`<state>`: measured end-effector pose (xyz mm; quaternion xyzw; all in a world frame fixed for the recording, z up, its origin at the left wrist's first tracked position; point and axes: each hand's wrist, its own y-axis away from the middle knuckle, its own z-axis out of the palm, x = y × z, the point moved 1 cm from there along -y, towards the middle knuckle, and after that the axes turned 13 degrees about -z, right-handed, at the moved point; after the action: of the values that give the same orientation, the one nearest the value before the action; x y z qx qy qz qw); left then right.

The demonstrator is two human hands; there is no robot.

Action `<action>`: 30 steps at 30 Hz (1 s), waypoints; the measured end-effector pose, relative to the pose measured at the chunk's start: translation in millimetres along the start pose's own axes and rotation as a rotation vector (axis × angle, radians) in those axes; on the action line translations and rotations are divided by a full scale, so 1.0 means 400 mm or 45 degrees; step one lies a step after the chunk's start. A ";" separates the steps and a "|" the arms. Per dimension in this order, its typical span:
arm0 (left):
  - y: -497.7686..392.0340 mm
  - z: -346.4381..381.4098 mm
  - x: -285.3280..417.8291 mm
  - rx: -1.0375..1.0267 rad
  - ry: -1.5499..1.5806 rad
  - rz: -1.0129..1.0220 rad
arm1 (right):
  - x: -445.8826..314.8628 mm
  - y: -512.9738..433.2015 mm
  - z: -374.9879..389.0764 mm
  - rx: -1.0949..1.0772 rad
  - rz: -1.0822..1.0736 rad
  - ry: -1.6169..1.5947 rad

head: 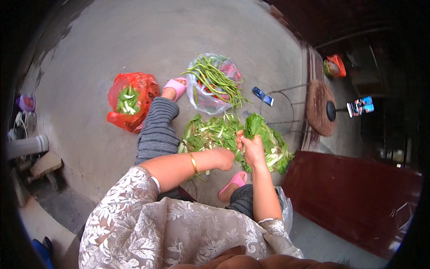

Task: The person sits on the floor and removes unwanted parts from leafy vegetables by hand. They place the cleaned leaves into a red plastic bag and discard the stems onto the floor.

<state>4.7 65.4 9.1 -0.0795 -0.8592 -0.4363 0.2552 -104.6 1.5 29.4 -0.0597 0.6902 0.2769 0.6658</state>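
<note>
Leafy greens with white stems lie in two heaps on the concrete floor, the left heap mixed with yellowed bits and the right heap fuller. My left hand, bracelet at the wrist, is curled over the lower right edge of the left heap; its fingertips are hidden. My right hand is raised between the heaps, thumb and fingers bent close together beside a broad green leaf. Whether either hand grips anything cannot be told. Beyond, long green beans lie across a clear plastic bag with red items inside.
A red plastic bag holding cut greens stands left of my pink slippers. A phone lies near a brown-cushioned stool, which bears another phone on a holder. A dark red panel is at right.
</note>
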 end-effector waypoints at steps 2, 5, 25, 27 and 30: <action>0.029 0.003 -0.006 -0.018 -0.020 0.010 | 0.028 -0.021 0.028 -0.005 0.081 0.129; 0.075 0.006 -0.015 -0.074 -0.055 0.029 | 0.059 -0.047 0.090 0.042 0.196 0.174; 0.000 0.071 -0.095 0.392 0.494 0.580 | 0.012 -0.373 0.913 -0.830 0.163 0.448; 0.013 0.060 -0.099 0.396 0.517 0.601 | 0.034 -0.380 0.944 -0.817 0.190 0.339; 0.025 0.056 -0.111 0.382 0.536 0.588 | 0.076 -0.389 0.985 -0.814 0.195 0.328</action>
<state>37.9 93.1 -17.4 -0.1417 -0.8015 -0.2426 0.5278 311.4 61.4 -30.8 -0.2476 0.6495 0.5184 0.4981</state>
